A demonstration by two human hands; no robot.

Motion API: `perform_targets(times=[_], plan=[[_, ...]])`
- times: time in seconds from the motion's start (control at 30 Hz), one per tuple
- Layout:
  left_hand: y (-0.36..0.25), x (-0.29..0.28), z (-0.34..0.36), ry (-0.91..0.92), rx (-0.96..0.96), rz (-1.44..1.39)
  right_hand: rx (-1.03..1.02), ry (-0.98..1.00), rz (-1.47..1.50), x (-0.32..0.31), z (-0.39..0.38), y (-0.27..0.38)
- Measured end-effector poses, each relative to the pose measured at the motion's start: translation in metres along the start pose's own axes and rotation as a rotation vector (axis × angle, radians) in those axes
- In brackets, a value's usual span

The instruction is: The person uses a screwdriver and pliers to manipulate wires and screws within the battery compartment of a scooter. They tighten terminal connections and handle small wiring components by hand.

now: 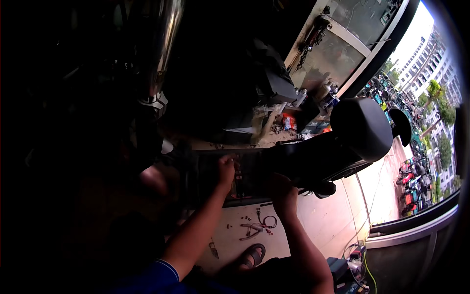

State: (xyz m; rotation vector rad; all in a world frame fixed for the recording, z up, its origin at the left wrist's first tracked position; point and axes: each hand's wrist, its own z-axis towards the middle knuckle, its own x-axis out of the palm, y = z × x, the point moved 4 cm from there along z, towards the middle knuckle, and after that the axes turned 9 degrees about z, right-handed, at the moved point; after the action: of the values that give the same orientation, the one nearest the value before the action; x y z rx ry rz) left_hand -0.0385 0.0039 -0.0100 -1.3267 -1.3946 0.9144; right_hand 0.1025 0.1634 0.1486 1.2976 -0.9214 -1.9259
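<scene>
My two hands are apart over the low middle of the black scooter (308,159), which lies across in front of me, its bulky padded seat (361,128) to the right. My left hand (226,169) is at the dark open footwell (252,171), fingers curled in, beside a row of small metallic bits; whether it is clamped on anything I cannot tell. My right hand (285,190) is at the near edge, toward the seat, its fingers lost in shadow, so I can't tell its grip either. I'd guess this spread lets one hand work while the other steadies, without blocking my view down between them. On the pale floor on the near side lie pliers (254,229) with their handles spread, a looped cable (269,223) and, nearer and left, a blade-like tool (213,249), presumably put there, ahead of my sandaled foot (254,255), for a short reach.
</scene>
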Motion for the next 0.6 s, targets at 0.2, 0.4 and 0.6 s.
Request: perform_targets(times=[0.2, 0.4, 0.6], plan=[[-0.085, -0.031, 0.028, -0.106, 0.124, 0.415, 0.153, -0.071, 0.169, -0.003, -0.004, 0.048], [-0.086, -0.036, 0.057, 0.251, 0.334, 1.405, 0.033, -0.179, 0.226, -0.026, -0.019, 0.059], [-0.061, -0.048, 0.054, 0.242, 0.353, 1.598, 0.095, -0.146, 0.229, -0.036, -0.032, 0.069]])
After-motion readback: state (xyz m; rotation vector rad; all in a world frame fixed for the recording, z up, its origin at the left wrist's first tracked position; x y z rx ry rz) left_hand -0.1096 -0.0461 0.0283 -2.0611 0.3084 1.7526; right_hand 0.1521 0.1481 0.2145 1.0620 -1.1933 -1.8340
